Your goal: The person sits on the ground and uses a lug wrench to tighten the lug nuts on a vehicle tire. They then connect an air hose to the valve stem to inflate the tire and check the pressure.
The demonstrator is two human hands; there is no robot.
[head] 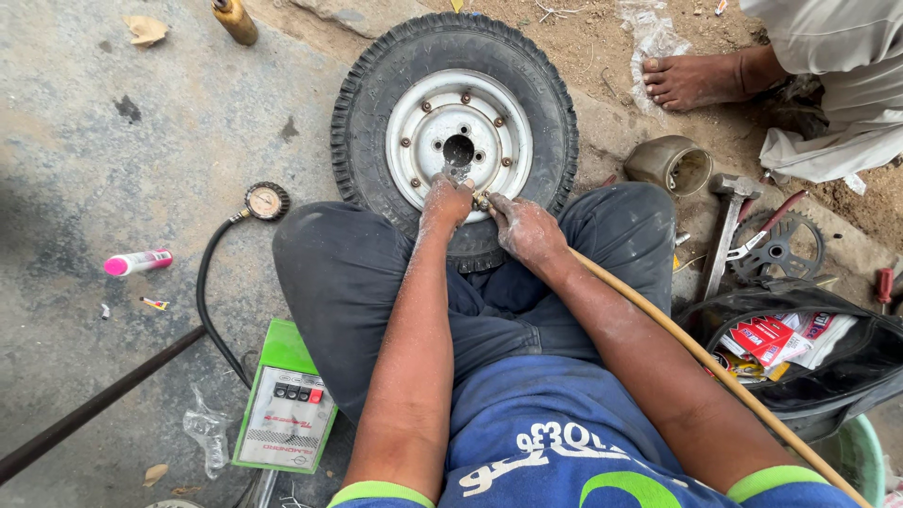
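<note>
A small wheel (pixel 458 132) with a knobbly black tyre and a dusty white rim lies flat on the ground, pressed against the knees of the seated person. Both hands meet at the near edge of the rim. The left hand (pixel 446 202) has its fingers closed down on something at the rim, though what they pinch is too small to tell. The right hand (pixel 524 229) has its grip closed on a small brass fitting (pixel 482 199) at the end of a tan hose (pixel 715 372), which runs back along the right forearm to the lower right corner.

On the concrete to the left lie a round pressure gauge (pixel 267 200) on a black hose (pixel 212 301), a green and white box with switches (pixel 285 403), and a pink and white tube (pixel 138 261). To the right sit a dented metal cup (pixel 673 165), a hammer (pixel 726 226), a toothed sprocket (pixel 781 249) and an open black bag (pixel 828 367) of small packets. Another person's bare foot (pixel 691 80) rests on the dirt near the upper right corner.
</note>
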